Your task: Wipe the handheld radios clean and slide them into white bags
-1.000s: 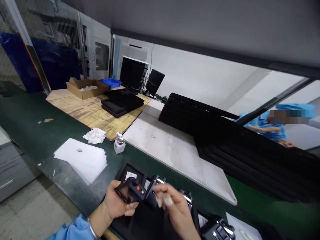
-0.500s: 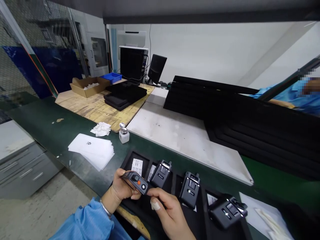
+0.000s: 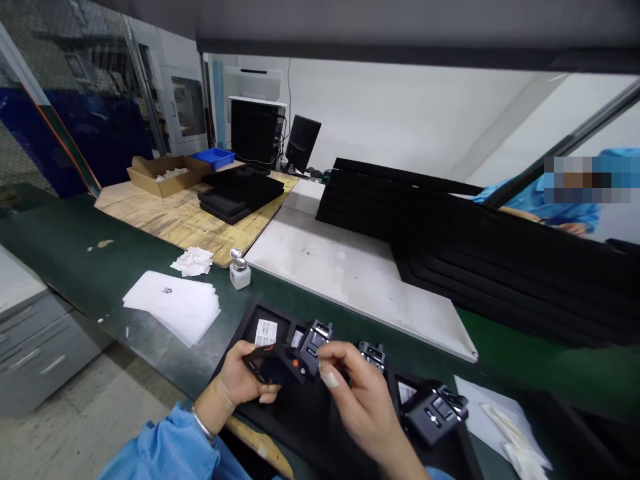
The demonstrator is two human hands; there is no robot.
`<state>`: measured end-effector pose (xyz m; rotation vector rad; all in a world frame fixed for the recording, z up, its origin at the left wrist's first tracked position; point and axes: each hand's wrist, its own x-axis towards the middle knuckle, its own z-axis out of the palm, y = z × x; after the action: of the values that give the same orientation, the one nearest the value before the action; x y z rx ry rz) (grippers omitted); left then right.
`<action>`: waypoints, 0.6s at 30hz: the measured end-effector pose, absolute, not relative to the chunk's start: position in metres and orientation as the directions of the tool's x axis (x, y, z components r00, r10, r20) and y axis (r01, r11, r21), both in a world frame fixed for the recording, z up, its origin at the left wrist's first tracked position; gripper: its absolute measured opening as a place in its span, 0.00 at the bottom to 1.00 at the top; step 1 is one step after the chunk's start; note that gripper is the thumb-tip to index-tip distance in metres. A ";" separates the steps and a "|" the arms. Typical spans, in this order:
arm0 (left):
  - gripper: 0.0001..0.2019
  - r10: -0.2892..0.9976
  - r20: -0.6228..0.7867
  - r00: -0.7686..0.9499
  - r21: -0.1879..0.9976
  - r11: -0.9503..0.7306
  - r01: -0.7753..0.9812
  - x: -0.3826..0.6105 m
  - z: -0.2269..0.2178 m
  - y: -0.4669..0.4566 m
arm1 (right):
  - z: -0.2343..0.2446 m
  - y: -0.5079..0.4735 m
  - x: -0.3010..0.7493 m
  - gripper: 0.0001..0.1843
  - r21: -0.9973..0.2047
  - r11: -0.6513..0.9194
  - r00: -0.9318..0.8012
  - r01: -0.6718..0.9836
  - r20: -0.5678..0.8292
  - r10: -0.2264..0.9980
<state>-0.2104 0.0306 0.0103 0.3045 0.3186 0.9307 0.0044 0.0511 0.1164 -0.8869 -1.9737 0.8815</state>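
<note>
My left hand (image 3: pixel 239 377) grips a black handheld device (image 3: pixel 275 365) that has an orange button on its end; its dark flat face is turned partly toward me. Just right of it, my right hand (image 3: pixel 363 400) is raised off the device, fingers loosely curled, with a gap between thumb and index finger and nothing visible in it. White tape covers the thumb tip. Beneath both hands lies a black compartmented foam tray (image 3: pixel 240 333). Similar black devices with stubby antennas sit in it: one (image 3: pixel 313 343) behind the held device, another (image 3: pixel 373 355) partly behind my right hand, a third (image 3: pixel 435 412) at right.
Left of the tray lie white sheets (image 3: pixel 173 303), crumpled tissue (image 3: pixel 194 261) and a small pump bottle (image 3: pixel 240 272). Black foam pieces (image 3: pixel 475 247) are stacked on a white board (image 3: pixel 340 267). A cardboard box (image 3: pixel 167 177) stands on plywood. Across the bench is a person in blue (image 3: pixel 565 200).
The held device has been tilted, so its dark face shows more. My right hand has come away from its end and moved up and right, with its index finger more curled. The view has shifted slightly.
</note>
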 end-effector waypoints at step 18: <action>0.21 0.762 -0.634 0.131 0.383 0.457 -0.803 -0.209 0.031 0.028 | 0.098 0.218 -0.088 0.23 -0.310 0.714 -0.771 0.627 -0.115 0.627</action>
<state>-0.2091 0.0284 0.0313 -0.0553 0.8834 1.1367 -0.0882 0.2181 0.0985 -1.0646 -2.9104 0.5276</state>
